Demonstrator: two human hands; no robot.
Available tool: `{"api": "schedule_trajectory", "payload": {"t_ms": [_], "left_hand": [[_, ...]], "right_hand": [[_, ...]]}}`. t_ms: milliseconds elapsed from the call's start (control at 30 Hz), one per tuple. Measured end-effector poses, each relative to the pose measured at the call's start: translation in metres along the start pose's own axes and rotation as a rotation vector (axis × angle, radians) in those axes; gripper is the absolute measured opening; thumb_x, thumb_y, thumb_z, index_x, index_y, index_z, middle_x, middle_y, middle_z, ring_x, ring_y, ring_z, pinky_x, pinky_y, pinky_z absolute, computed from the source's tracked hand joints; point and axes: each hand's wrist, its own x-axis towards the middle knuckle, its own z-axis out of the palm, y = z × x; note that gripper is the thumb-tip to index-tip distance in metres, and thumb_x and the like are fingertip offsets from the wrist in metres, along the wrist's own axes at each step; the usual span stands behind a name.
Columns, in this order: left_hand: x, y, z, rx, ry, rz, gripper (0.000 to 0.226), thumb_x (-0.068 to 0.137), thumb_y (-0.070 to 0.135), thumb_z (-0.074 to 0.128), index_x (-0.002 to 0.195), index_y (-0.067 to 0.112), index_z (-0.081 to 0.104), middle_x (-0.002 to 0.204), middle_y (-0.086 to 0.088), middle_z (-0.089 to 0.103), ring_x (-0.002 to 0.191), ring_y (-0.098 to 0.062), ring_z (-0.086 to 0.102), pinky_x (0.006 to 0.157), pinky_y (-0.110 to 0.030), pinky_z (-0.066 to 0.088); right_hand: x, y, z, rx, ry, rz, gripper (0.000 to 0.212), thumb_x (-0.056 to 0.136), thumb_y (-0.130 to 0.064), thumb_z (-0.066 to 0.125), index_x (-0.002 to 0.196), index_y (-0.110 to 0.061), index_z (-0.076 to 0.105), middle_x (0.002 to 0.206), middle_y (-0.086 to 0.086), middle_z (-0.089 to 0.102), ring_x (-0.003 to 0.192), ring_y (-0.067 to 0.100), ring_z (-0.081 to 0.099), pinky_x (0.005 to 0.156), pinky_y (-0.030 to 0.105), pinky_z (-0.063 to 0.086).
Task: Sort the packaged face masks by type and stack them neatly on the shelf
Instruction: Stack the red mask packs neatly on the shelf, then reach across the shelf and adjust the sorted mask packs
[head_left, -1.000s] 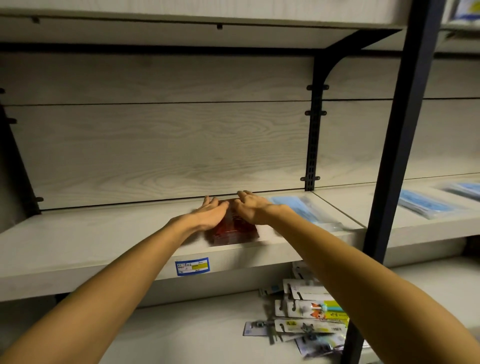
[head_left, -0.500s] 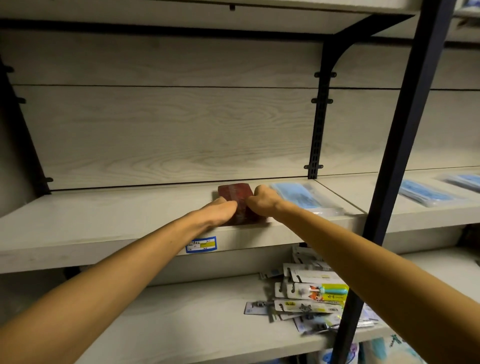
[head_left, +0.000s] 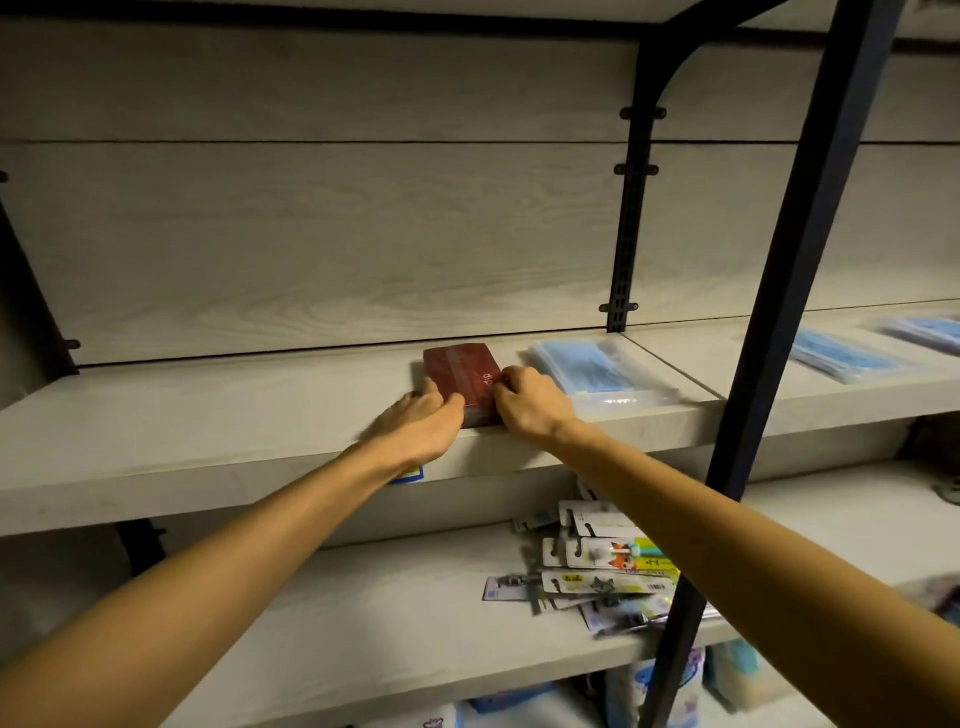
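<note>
1. Both my arms reach forward to the red mask pack (head_left: 464, 376), which lies flat near the front edge of the pale wooden shelf (head_left: 208, 421).
2. My left hand (head_left: 418, 423) touches the pack's left side, fingers loosely extended along it.
3. My right hand (head_left: 530, 402) curls its fingers against the pack's right edge.
4. Just right of the red pack lies a clear pack of blue masks (head_left: 597, 371).
5. A black upright post (head_left: 779, 312) stands right of that, with more blue packs (head_left: 841, 358) beyond.
6. Below the red pack, carded items (head_left: 597, 571) lie scattered on the lower shelf (head_left: 311, 623).
</note>
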Motion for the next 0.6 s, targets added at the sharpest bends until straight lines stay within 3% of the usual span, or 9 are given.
{"api": "schedule_trajectory", "payload": {"t_ms": [100,200,267,333,367,400,467,533,600], "left_hand": [[-0.002,0.007,-0.009,-0.051,0.024,-0.012,0.070,0.099,0.051,0.023,0.160,0.017,0.014,0.158,-0.015,0.038,0.140,-0.035,0.040,0.113,-0.045,0.035],[-0.013,0.030,-0.024,-0.022,0.146,0.107,0.070,0.104,0.043,0.031,0.161,0.011,0.007,0.168,-0.011,0.016,0.154,-0.027,0.017,0.121,-0.039,0.019],[-0.020,0.055,-0.028,-0.067,0.170,0.194,0.065,0.103,0.040,0.037,0.159,0.013,0.017,0.165,-0.010,0.026,0.148,-0.029,0.031,0.116,-0.035,0.028],[-0.025,0.083,-0.025,-0.101,0.155,0.246,0.057,0.100,0.040,0.039,0.150,0.015,0.030,0.148,-0.011,0.050,0.109,-0.029,0.062,0.084,-0.019,0.051],[-0.026,0.098,-0.021,-0.123,0.128,0.250,0.056,0.100,0.041,0.040,0.149,0.015,0.032,0.137,-0.009,0.056,0.082,-0.023,0.063,0.061,-0.016,0.051],[-0.025,0.113,-0.015,-0.147,0.097,0.246,0.057,0.099,0.041,0.040,0.149,0.014,0.032,0.130,-0.004,0.057,0.070,-0.019,0.057,0.049,-0.020,0.046],[-0.019,0.139,0.001,-0.179,0.025,0.215,0.058,0.099,0.039,0.042,0.147,0.009,0.033,0.133,-0.009,0.056,0.080,-0.025,0.054,0.061,-0.028,0.043],[-0.013,0.157,0.020,-0.169,-0.023,0.157,0.065,0.099,0.039,0.043,0.152,0.006,0.026,0.140,-0.018,0.051,0.108,-0.033,0.055,0.081,-0.034,0.045],[-0.012,0.166,0.039,-0.082,-0.059,0.093,0.077,0.101,0.044,0.041,0.160,0.007,0.007,0.163,-0.022,0.022,0.144,-0.039,0.033,0.113,-0.041,0.035]], "right_hand": [[-0.003,-0.003,-0.014,0.054,0.058,0.009,0.032,0.101,-0.025,0.043,0.108,0.001,0.060,0.110,0.022,0.066,0.102,0.038,0.062,0.089,0.047,0.052],[-0.008,0.010,-0.046,0.026,0.229,-0.069,0.040,0.096,-0.023,0.048,0.128,-0.003,0.060,0.119,0.015,0.069,0.110,0.033,0.063,0.093,0.041,0.052],[-0.009,0.031,-0.071,0.020,0.318,-0.089,0.044,0.094,-0.026,0.051,0.134,-0.008,0.059,0.128,0.012,0.067,0.116,0.030,0.062,0.098,0.041,0.051],[-0.008,0.058,-0.095,0.020,0.343,-0.031,0.048,0.094,-0.027,0.052,0.138,-0.007,0.053,0.135,0.014,0.062,0.119,0.031,0.060,0.099,0.042,0.050],[-0.006,0.073,-0.105,0.013,0.339,0.020,0.049,0.095,-0.027,0.052,0.139,-0.006,0.051,0.135,0.017,0.060,0.115,0.032,0.060,0.094,0.040,0.050],[-0.005,0.086,-0.114,-0.009,0.324,0.078,0.048,0.095,-0.028,0.052,0.137,-0.004,0.051,0.133,0.019,0.061,0.107,0.032,0.061,0.086,0.037,0.050],[-0.004,0.106,-0.127,-0.055,0.243,0.182,0.035,0.095,-0.032,0.052,0.116,-0.004,0.059,0.116,0.022,0.065,0.085,0.029,0.060,0.072,0.036,0.047],[-0.004,0.116,-0.132,-0.050,0.120,0.246,0.029,0.095,-0.037,0.051,0.084,-0.010,0.053,0.088,0.015,0.059,0.067,0.021,0.050,0.059,0.033,0.040],[-0.003,0.122,-0.131,-0.047,0.052,0.231,0.031,0.094,-0.037,0.050,0.073,-0.014,0.046,0.074,0.007,0.049,0.062,0.018,0.043,0.055,0.031,0.035]]}}
